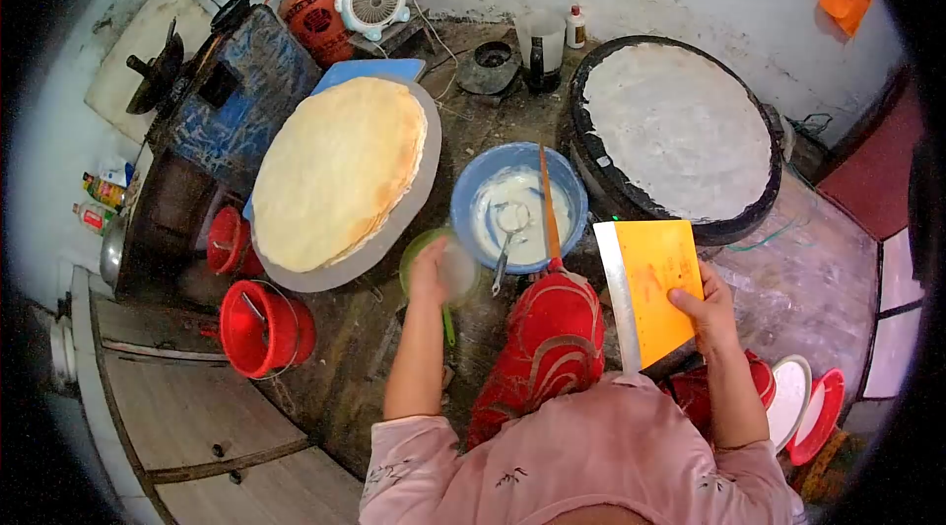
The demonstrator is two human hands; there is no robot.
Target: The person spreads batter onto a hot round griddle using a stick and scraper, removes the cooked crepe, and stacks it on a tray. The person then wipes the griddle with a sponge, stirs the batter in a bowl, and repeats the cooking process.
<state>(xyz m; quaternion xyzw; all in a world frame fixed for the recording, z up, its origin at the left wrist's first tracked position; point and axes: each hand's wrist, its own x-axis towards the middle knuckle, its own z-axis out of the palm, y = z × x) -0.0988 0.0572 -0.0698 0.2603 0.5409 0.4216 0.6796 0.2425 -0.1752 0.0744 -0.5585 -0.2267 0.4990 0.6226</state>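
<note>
In my right hand (708, 306) is a wide yellow scraper (652, 283) with a pale straight edge, thumb on its face. It stands in front of the round griddle (680, 121), whose top carries a whitish layer. My left hand (428, 271) is over a green dipper (412, 247) with a thin green handle; its fingers are smeared and partly hidden, so its grip is unclear. Just right of these fingers is a blurred whitish patch. A blue basin (466, 192) holds white batter, a metal ladle (510, 229) and a long wooden blade (548, 200).
At the left, a stack of round thin pancakes (340, 170) lies on a grey round board (426, 165). Two red buckets, one the nearer bucket (296, 333), stand below it. Behind are a blower (373, 2), an orange gas cylinder (313, 20) and a pitcher (540, 44).
</note>
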